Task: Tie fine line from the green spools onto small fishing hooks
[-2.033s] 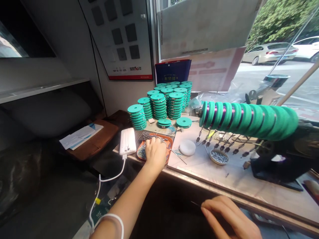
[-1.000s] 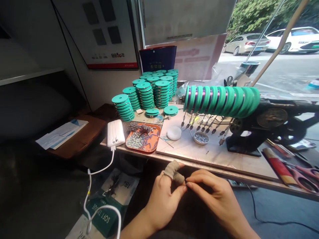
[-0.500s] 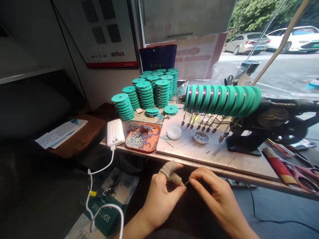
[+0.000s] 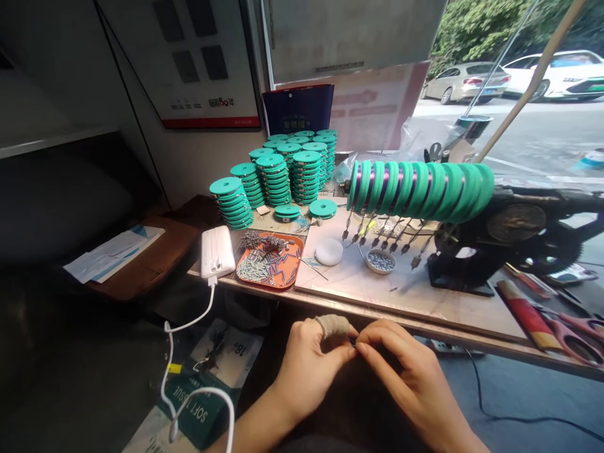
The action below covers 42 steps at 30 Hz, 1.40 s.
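My left hand (image 4: 309, 358), with beige tape wrapped round a finger, is closed in a pinch. Its fingertips meet those of my right hand (image 4: 408, 362), also pinched, just off the table's front edge. Between them is a thin, small greenish piece, now almost wholly hidden by the fingers. Nearest on the table are a small white dish (image 4: 381, 262) of grey beads and a round white disc (image 4: 329, 251). To the left, an orange tray (image 4: 293, 274) holds small metal fittings and thin tube-like pieces.
Stacked green spools (image 4: 271, 161) stand at the back. A black winding machine (image 4: 514, 220) carries a row of green spools (image 4: 438, 192), with weights hanging below. Pink-handled scissors (image 4: 573, 340) lie at right. A white power bank (image 4: 218, 251) and its cable (image 4: 207, 308) are at left.
My left hand has turned slightly and moved right against the right fingertips, its taped finger curling over. The greenish piece, visible before, is mostly covered now.
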{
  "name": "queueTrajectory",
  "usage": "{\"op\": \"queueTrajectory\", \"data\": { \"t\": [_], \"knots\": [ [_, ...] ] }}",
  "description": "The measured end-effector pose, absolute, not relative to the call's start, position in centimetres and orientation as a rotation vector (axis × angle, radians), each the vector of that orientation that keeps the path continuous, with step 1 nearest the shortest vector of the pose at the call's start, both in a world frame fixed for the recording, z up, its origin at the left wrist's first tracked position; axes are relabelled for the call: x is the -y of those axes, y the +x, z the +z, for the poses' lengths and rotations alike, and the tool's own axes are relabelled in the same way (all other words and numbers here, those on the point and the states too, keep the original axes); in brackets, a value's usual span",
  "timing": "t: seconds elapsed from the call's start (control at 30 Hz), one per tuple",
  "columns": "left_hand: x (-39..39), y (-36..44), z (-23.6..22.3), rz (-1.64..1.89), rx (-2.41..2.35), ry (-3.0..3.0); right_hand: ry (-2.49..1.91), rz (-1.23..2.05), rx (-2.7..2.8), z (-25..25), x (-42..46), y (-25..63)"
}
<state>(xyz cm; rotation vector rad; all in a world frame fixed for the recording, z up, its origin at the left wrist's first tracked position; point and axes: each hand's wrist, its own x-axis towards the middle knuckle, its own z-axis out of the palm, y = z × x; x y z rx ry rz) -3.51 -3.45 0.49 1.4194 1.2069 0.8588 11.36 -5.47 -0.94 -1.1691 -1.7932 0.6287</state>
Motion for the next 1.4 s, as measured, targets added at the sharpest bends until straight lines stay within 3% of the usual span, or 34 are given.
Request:
{"op": "queueTrajectory", "data": {
  "t": [0.43,1.4],
  "knots": [
    [3.6,-3.7,-1.5,1.172,-1.101,1.036,-1.193,0.227,1.993,-0.8,5.5,11.8],
    [4.1,-3.5,-2.1,1.133,-1.112,1.256,-1.191,0.161,2.039,-0.4,5.4,11.1]
  ]
}}
